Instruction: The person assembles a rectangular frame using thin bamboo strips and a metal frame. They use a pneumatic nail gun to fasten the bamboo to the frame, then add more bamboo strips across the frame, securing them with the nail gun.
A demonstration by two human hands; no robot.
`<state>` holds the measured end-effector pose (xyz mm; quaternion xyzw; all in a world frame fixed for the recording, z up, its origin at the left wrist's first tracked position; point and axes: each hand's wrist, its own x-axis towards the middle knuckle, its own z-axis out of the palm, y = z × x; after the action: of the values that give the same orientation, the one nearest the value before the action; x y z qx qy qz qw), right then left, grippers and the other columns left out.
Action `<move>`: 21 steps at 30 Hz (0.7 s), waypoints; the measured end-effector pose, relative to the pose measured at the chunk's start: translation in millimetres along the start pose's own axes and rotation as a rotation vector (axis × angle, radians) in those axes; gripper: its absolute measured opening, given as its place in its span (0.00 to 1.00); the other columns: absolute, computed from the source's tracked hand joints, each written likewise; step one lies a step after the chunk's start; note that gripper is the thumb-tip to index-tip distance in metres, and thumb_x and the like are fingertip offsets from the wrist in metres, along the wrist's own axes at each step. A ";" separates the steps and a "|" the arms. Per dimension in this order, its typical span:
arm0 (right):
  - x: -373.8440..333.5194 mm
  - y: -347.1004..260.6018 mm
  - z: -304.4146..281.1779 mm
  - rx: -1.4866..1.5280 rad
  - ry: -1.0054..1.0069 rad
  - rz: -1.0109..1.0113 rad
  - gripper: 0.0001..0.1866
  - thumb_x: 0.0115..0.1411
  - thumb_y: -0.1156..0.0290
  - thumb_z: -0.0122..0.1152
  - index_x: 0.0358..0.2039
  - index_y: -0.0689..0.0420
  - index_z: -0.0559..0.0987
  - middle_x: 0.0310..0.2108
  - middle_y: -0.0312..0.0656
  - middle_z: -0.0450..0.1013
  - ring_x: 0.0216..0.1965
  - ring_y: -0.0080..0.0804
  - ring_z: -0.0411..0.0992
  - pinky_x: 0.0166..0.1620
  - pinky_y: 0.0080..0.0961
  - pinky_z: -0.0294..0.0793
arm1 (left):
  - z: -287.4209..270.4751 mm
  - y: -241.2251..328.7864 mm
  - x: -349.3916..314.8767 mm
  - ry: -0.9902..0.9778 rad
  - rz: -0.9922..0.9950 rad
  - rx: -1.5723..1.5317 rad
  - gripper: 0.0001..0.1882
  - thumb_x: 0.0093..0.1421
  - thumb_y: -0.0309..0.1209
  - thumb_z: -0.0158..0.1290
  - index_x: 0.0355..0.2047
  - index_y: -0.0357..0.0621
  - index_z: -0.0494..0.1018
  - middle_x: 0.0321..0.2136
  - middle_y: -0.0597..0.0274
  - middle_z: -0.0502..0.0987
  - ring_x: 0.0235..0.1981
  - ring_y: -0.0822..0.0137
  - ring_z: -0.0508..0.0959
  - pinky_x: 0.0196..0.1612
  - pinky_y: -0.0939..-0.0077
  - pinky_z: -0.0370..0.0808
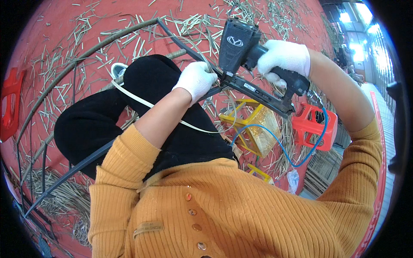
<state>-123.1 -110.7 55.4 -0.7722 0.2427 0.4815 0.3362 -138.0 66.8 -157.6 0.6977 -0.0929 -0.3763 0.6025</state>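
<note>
My right hand (284, 60), in a white knit glove, is wrapped round the handle of a black air nail gun (234, 45). The gun's nose meets a corner of a dark metal frame (180, 43), which lies across my lap. At that corner my gloved left hand (195, 81) has its fingers closed, beside the gun's nose. What they grip is hidden behind the fingertips. Thin strips run close by the left hand. A long pale strip (140, 100) curves over my black-trousered legs and under my left forearm. Pale winding covers the frame's curved rail (112, 38).
A blue air hose (282, 146) loops from the gun's handle past a yellow stool (262, 129) and a red stool (318, 129). Another red stool (10, 105) stands far left. Cut strips litter the red floor covering (49, 26). A strip bundle (64, 195) lies lower left.
</note>
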 end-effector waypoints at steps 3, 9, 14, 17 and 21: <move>0.9 -4.1 0.2 -0.042 0.009 0.015 0.10 0.47 0.71 0.62 0.29 0.63 0.76 0.14 0.40 0.69 0.12 0.27 0.68 0.15 0.25 0.69 | 1.2 -1.4 0.6 0.002 0.007 0.020 0.12 0.59 0.31 0.58 0.39 0.35 0.80 0.31 0.47 0.82 0.34 0.56 0.83 0.41 0.66 0.76; -2.2 1.2 -1.4 -0.105 0.034 0.025 0.10 0.47 0.71 0.62 0.27 0.64 0.76 0.14 0.40 0.69 0.11 0.28 0.68 0.15 0.26 0.69 | -0.8 3.5 -4.5 0.020 0.038 0.099 0.11 0.57 0.32 0.58 0.33 0.37 0.81 0.30 0.47 0.82 0.34 0.54 0.83 0.42 0.64 0.76; -35.6 92.3 -9.9 0.112 0.235 -0.006 0.07 0.50 0.70 0.61 0.23 0.61 0.76 0.15 0.39 0.70 0.13 0.28 0.69 0.17 0.26 0.69 | -8.0 18.8 -11.8 0.035 0.034 0.305 0.15 0.59 0.39 0.57 0.30 0.37 0.81 0.28 0.48 0.81 0.33 0.52 0.82 0.42 0.63 0.76; -40.0 199.4 7.2 0.365 0.415 0.002 0.07 0.51 0.73 0.60 0.29 0.61 0.76 0.17 0.39 0.71 0.15 0.28 0.70 0.21 0.25 0.69 | -2.9 23.8 -25.7 0.182 0.204 0.436 0.16 0.59 0.41 0.58 0.29 0.38 0.80 0.26 0.47 0.81 0.33 0.50 0.82 0.40 0.60 0.77; 4.0 363.7 69.5 0.624 0.654 -0.023 0.21 0.48 0.78 0.58 0.46 0.60 0.75 0.27 0.40 0.74 0.23 0.27 0.72 0.29 0.25 0.73 | 6.5 16.0 -57.9 0.362 0.476 0.500 0.09 0.61 0.34 0.57 0.37 0.42 0.75 0.27 0.49 0.79 0.32 0.48 0.81 0.35 0.58 0.77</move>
<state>-415.8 -297.3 -73.7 -0.7482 0.4609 0.1123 0.4638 -177.5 91.4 -119.0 0.8370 -0.2333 -0.0627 0.4910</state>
